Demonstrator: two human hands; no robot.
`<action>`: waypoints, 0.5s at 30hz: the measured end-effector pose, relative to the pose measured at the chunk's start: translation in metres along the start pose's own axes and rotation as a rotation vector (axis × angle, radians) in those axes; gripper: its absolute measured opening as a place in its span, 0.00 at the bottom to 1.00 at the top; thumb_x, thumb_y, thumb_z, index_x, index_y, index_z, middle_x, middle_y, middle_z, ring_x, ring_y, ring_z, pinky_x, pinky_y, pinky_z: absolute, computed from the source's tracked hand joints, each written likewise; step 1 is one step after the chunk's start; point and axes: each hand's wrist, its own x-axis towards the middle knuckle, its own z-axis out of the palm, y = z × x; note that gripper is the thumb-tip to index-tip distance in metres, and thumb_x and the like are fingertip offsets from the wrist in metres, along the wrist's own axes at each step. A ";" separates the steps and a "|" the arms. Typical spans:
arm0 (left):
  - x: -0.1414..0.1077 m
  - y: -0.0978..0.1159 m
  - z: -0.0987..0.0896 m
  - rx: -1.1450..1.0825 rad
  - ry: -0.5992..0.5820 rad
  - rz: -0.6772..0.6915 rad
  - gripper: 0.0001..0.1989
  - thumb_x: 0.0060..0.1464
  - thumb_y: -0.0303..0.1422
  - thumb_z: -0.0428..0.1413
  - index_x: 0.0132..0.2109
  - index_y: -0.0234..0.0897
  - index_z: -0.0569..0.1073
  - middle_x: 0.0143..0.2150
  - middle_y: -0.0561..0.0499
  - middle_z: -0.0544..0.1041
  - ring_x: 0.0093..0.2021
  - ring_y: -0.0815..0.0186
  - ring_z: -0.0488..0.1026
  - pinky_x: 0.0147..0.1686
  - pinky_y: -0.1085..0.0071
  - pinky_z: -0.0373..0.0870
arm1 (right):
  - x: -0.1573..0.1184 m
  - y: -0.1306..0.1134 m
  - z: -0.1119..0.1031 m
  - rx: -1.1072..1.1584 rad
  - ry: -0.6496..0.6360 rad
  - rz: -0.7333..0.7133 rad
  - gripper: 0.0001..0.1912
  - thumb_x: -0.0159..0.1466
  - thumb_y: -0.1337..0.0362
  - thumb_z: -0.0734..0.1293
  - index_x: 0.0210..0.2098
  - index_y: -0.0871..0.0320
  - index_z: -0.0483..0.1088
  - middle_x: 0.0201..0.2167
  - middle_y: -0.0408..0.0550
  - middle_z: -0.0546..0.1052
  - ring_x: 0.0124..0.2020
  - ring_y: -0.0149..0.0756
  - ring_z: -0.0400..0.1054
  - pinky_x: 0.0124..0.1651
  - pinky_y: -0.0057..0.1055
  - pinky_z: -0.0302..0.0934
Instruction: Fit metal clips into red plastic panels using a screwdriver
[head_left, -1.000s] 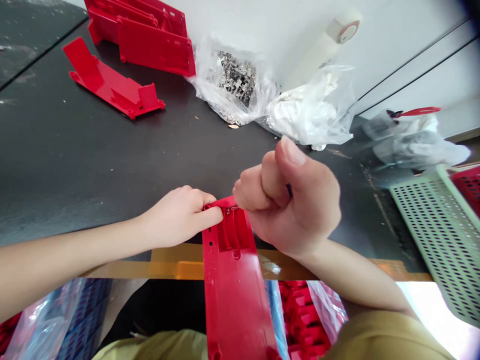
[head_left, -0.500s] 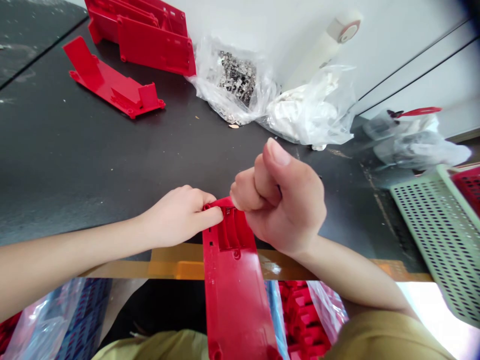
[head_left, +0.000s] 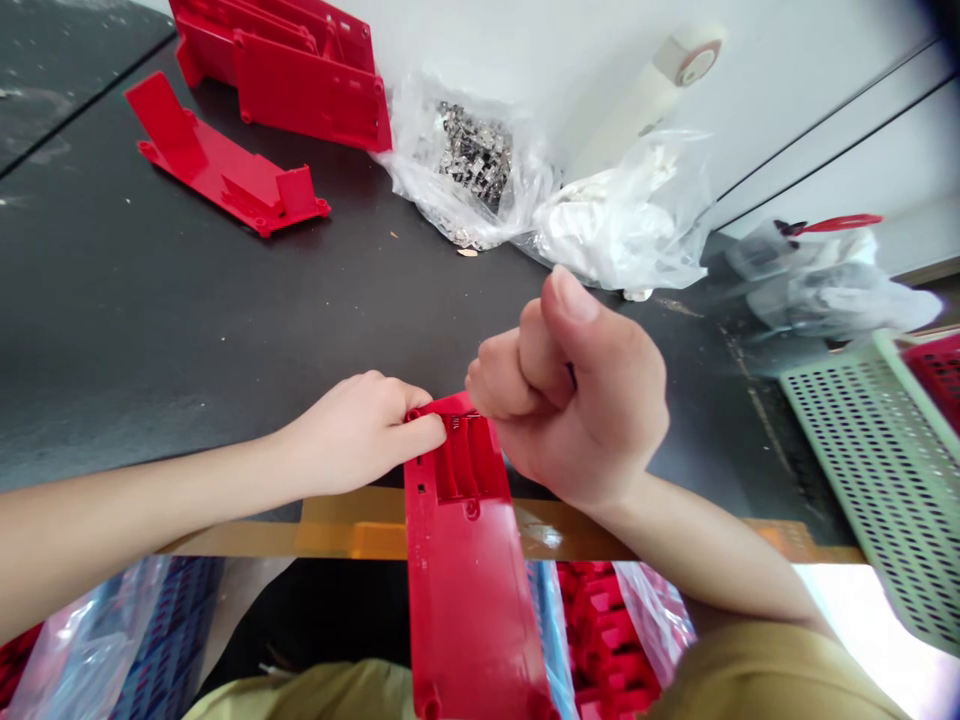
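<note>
The left hand [head_left: 356, 435] is pinching a long, shiny red plastic case [head_left: 466, 590] with closed fingers [head_left: 409, 432], while the right hand [head_left: 581, 395] is pressing a tight fist against its end.

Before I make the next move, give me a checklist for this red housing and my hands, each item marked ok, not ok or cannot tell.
1. Left hand grips the end of the red plastic housing: ok.
2. Right hand is closed in a fist at that end, its hold hidden: cannot tell.
3. Small metal piece at the housing's end is seated: cannot tell.
4. Housing's far end is supported: not ok, it overhangs the edge of the dark bench.
5. Bag of metal clips sits well away from the hands: ok.
</note>
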 end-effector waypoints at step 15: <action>-0.002 -0.002 0.003 0.103 -0.003 0.051 0.18 0.57 0.40 0.43 0.22 0.38 0.61 0.18 0.56 0.61 0.20 0.70 0.58 0.25 0.71 0.52 | -0.005 0.011 -0.005 0.068 -0.127 -0.007 0.30 0.66 0.54 0.63 0.16 0.57 0.44 0.12 0.37 0.44 0.14 0.26 0.33 0.19 0.37 0.32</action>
